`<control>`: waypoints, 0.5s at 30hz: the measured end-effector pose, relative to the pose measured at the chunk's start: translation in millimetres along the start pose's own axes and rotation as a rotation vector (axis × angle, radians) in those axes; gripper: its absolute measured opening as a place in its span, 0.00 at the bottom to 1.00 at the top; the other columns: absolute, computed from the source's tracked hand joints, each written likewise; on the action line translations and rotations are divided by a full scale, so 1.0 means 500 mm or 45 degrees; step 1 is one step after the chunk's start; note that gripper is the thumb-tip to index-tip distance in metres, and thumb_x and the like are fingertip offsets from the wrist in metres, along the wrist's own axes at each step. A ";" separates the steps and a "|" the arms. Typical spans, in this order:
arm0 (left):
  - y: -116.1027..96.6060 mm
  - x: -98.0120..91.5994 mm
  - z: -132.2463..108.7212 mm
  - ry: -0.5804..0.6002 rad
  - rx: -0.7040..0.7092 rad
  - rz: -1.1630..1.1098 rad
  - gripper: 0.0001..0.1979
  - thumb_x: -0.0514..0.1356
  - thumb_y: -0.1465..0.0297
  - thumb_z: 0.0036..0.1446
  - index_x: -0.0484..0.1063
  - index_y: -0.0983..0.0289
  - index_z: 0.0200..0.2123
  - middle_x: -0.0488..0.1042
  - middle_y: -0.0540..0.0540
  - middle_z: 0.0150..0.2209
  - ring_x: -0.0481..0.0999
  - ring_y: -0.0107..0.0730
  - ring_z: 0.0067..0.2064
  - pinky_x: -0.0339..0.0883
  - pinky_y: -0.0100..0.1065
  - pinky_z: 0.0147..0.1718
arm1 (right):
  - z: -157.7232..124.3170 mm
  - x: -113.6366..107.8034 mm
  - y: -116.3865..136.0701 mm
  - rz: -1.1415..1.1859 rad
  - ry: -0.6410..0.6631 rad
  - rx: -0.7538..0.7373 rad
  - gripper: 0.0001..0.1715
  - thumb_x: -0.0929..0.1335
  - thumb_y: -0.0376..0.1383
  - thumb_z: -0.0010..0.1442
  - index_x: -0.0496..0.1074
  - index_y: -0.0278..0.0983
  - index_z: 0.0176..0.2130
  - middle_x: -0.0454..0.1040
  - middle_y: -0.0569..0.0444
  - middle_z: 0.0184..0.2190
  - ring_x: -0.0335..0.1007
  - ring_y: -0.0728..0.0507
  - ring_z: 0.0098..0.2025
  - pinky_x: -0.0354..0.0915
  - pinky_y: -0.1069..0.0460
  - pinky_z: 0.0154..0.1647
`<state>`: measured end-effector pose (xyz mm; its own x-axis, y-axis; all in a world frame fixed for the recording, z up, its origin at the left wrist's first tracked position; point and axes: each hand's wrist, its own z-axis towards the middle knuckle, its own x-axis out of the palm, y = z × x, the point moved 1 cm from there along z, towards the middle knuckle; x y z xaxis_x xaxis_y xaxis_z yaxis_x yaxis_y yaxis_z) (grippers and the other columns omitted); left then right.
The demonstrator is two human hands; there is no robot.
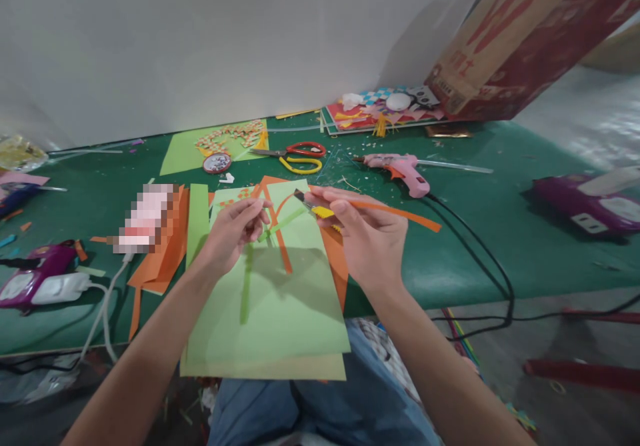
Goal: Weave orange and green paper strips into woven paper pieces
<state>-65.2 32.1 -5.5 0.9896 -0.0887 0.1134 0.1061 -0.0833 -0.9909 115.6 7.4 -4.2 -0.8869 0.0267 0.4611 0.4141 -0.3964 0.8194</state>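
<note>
My left hand [243, 225] is closed in a pinch on crossing paper strips, one pair green and the other orange. A green paper strip [246, 286] hangs below those fingers, and an orange paper strip [283, 249] slants down beside it. In my right hand [375, 236] is a yellow utility knife [323, 212], its dark tip pointing up and left. A long orange strip [410, 214] also runs across that hand's fingers and out to the right. Beneath both hands lie light green paper sheets [280, 319], with orange paper [340, 266] under them.
Red-and-yellow-handled scissors [300, 158] and a pink glue gun [400, 167] with a black cord lie behind the hands. Woven paper pieces [230, 136] rest at the back. Left are a blurred-out phone [145, 219] and purple power strip [37, 276]; a carton [500, 46] stands back right.
</note>
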 end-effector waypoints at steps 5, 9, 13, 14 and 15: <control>-0.001 0.004 -0.006 0.046 -0.138 0.124 0.16 0.64 0.58 0.49 0.76 0.66 0.31 0.77 0.54 0.29 0.67 0.20 0.21 0.55 0.25 0.19 | -0.008 0.000 0.000 -0.065 0.197 -0.076 0.07 0.71 0.34 0.55 0.79 0.44 0.36 0.79 0.56 0.43 0.75 0.42 0.47 0.75 0.47 0.45; -0.008 0.010 -0.012 0.067 -0.184 0.140 0.21 0.64 0.52 0.47 0.76 0.67 0.31 0.78 0.57 0.29 0.70 0.24 0.22 0.56 0.27 0.20 | -0.013 0.003 0.004 -0.235 0.360 -0.193 0.12 0.70 0.30 0.56 0.79 0.46 0.39 0.77 0.56 0.47 0.74 0.42 0.49 0.72 0.44 0.50; -0.010 0.010 -0.012 0.086 -0.224 0.137 0.23 0.64 0.51 0.47 0.76 0.67 0.35 0.78 0.56 0.27 0.72 0.26 0.22 0.57 0.27 0.20 | -0.013 0.000 0.005 -0.395 0.337 -0.425 0.17 0.69 0.28 0.57 0.77 0.47 0.43 0.74 0.56 0.52 0.71 0.42 0.53 0.69 0.43 0.55; -0.010 0.010 -0.012 0.096 -0.230 0.143 0.23 0.63 0.52 0.48 0.76 0.67 0.36 0.78 0.56 0.27 0.72 0.26 0.22 0.57 0.27 0.20 | -0.012 -0.001 0.004 -0.405 0.330 -0.467 0.18 0.69 0.28 0.57 0.77 0.47 0.44 0.73 0.56 0.53 0.70 0.42 0.54 0.68 0.43 0.56; -0.009 0.010 -0.012 0.104 -0.231 0.147 0.23 0.63 0.52 0.49 0.76 0.67 0.37 0.78 0.57 0.28 0.72 0.26 0.22 0.57 0.27 0.20 | -0.011 -0.002 0.004 -0.410 0.328 -0.495 0.19 0.68 0.27 0.58 0.76 0.47 0.45 0.72 0.56 0.54 0.70 0.42 0.55 0.68 0.43 0.56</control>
<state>-61.3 26.3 -0.1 0.9822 -0.1876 0.0127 -0.0341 -0.2446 -0.9690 116.1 1.7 -4.8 -0.9975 -0.0033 0.0707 0.0517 -0.7156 0.6966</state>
